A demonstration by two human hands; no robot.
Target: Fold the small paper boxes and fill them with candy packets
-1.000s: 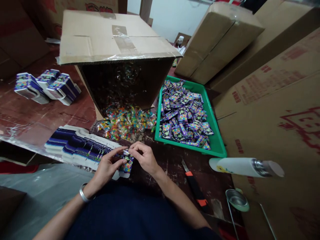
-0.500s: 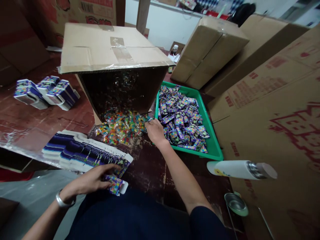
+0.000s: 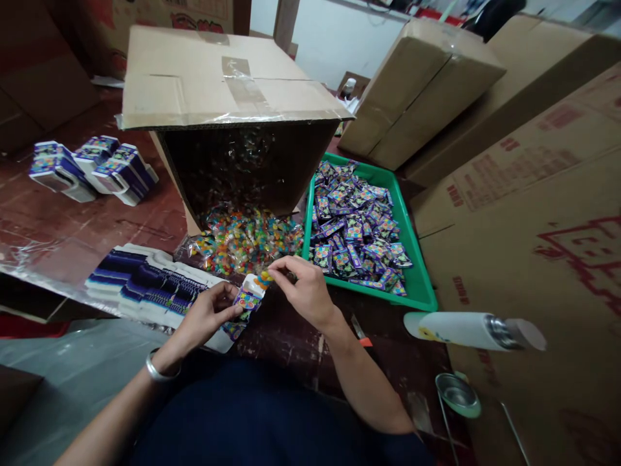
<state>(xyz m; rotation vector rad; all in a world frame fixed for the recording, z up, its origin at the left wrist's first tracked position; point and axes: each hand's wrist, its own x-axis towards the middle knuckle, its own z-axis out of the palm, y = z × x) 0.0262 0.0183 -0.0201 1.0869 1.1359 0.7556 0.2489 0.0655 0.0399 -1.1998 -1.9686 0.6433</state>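
Note:
My left hand (image 3: 213, 314) is closed around a small purple candy box (image 3: 248, 301), whose white end flaps stand open toward the right. My right hand (image 3: 305, 291) pinches a small clear bag of colourful candy (image 3: 264, 278) at the mouth of that box. Beneath my left hand lies a fanned row of flat purple-and-white cartons (image 3: 150, 285). Just behind both hands, a heap of clear candy bags (image 3: 242, 243) spills from a cardboard box (image 3: 233, 77) lying on its side.
A green tray (image 3: 427, 285) full of small purple boxes stands at the right. Bundled cartons (image 3: 92, 168) sit at the left. A white flask (image 3: 466, 329), a knife with an orange end (image 3: 361, 331) and a small glass bowl (image 3: 458, 395) lie at the right, near large cardboard boxes (image 3: 524, 259).
My right hand has come back from the candy heap, bringing a bag to the box. My left hand has raised the small box and moved it right, toward my right hand.

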